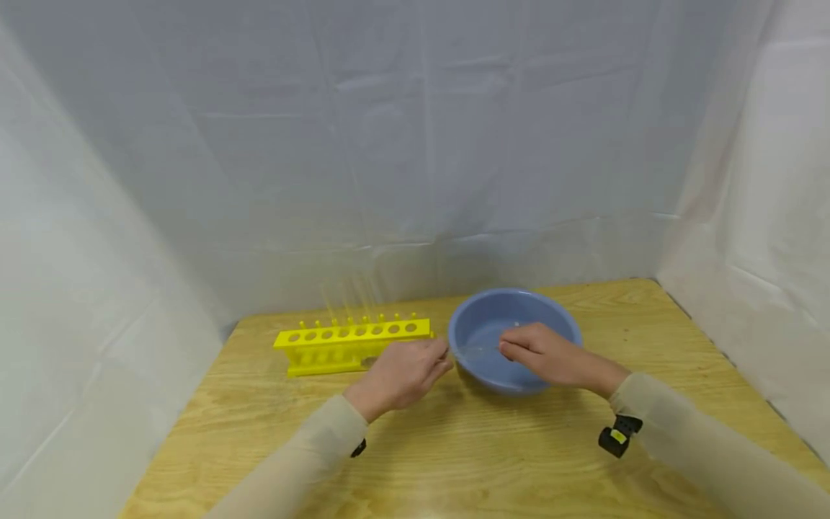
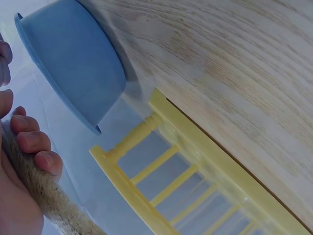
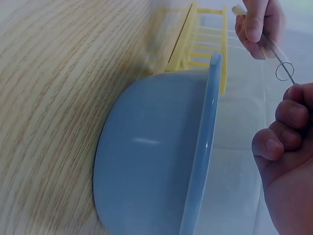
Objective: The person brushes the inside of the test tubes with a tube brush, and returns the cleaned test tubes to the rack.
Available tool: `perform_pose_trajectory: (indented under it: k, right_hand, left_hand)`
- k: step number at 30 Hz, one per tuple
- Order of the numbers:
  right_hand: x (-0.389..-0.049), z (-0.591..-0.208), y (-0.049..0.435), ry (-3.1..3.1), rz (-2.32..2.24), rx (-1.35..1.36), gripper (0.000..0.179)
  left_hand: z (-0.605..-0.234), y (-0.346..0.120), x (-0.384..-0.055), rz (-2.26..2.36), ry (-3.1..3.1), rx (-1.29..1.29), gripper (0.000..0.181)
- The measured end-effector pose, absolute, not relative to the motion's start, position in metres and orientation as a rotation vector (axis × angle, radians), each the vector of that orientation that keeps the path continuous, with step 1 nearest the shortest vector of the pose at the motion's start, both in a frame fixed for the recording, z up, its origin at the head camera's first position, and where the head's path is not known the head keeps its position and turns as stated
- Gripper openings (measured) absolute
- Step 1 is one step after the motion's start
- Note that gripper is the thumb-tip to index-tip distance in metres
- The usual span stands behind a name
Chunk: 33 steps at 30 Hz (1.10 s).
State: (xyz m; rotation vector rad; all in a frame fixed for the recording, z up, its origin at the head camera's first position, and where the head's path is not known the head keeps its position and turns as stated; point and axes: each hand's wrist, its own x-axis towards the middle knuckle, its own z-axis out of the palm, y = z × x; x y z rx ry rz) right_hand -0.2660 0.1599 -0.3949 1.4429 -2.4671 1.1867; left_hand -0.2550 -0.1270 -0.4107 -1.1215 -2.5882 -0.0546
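My left hand (image 1: 402, 371) grips a clear test tube (image 3: 270, 53) beside the near left rim of the blue basin (image 1: 509, 387). Tan bristles of a test tube brush (image 2: 49, 196) fill the part of the tube by the left palm. The brush's twisted wire runs out of the tube mouth toward my right hand (image 1: 545, 353), whose curled fingers hold its end over the basin. In the right wrist view, the tube's round mouth lies just short of the right fingertips. The wire's end is hidden inside the right fist.
A yellow test tube rack (image 1: 353, 337) stands left of the basin, partly behind the left hand. Several clear tubes (image 1: 350, 292) rise from its back. Both stand on a wooden table (image 1: 454, 461), with white sheeting (image 1: 389, 144) behind and at the sides.
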Motion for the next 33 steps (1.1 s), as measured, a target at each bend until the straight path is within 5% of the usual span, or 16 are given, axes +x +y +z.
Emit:
perform_pose_trajectory:
  k: [33]
  right_hand:
    - [-0.263, -0.392, 0.197, -2.537, 1.205, 1.365, 0.033]
  left_hand:
    - [-0.409, -0.133, -0.253, -0.196, -2.692, -1.103, 0.020]
